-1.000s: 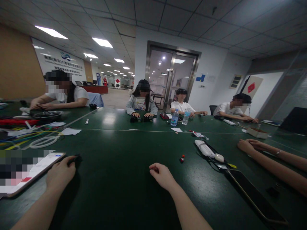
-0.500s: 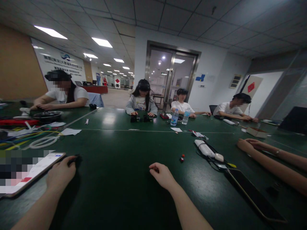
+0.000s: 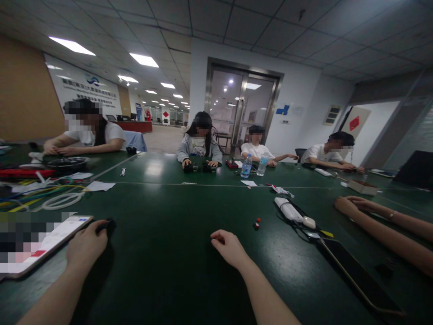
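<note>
My left hand [image 3: 87, 243] rests on the dark green table at the left, right beside a tablet-like device [image 3: 50, 243] with a lit screen. Its fingers are closed on a small black object [image 3: 110, 224] that pokes out at the fingertips; its kind is unclear. Near the middle of the table lies my right hand [image 3: 230, 248], fingers curled in and thumb against them. Whatever they may hold is hidden. To the right of that hand is a tiny red and white item [image 3: 257, 223].
At the right lie a white power strip [image 3: 287, 210] with cables and a large dark-screened device [image 3: 358, 275]. A neighbour's forearms [image 3: 382, 225] rest there. Cables [image 3: 64, 201] cover the left. Two water bottles [image 3: 246, 166] and several people sit across the table.
Both my hands stay in place. Across the table, one person's hands have shifted slightly onto the black objects before them, and another person's hand has lifted a little.
</note>
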Demonstrator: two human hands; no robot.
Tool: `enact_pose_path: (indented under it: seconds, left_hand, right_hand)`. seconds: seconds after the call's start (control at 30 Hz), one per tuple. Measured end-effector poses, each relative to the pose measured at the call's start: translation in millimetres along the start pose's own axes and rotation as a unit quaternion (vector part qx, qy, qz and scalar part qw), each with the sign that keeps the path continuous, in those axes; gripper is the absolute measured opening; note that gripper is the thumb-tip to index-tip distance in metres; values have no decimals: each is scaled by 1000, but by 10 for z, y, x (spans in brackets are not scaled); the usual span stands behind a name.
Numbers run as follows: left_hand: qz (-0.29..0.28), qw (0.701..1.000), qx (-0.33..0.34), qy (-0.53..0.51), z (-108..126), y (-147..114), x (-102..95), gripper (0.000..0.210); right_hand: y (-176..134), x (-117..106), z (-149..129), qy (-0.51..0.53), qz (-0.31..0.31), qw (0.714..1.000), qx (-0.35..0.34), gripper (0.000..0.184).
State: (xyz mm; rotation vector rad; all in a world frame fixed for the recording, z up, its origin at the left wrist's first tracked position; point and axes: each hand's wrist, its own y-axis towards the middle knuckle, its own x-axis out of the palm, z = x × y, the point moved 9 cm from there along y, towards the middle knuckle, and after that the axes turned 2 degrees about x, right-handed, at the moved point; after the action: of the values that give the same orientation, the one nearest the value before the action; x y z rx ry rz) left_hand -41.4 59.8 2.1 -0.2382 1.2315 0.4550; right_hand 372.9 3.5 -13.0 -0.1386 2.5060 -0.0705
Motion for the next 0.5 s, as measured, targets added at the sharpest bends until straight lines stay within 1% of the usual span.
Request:
enact_pose_path:
  seconds: [0.3, 0.5]
  left_hand:
    - [-11, 1000, 2, 3, -4, 6, 15, 47]
    - [-16, 1000, 18, 3, 39, -23, -15, 47]
  right_hand:
    - [-19, 3, 1, 6, -5, 1000, 14, 25]
    - [-4, 0, -5, 1, 2, 1000, 1, 24]
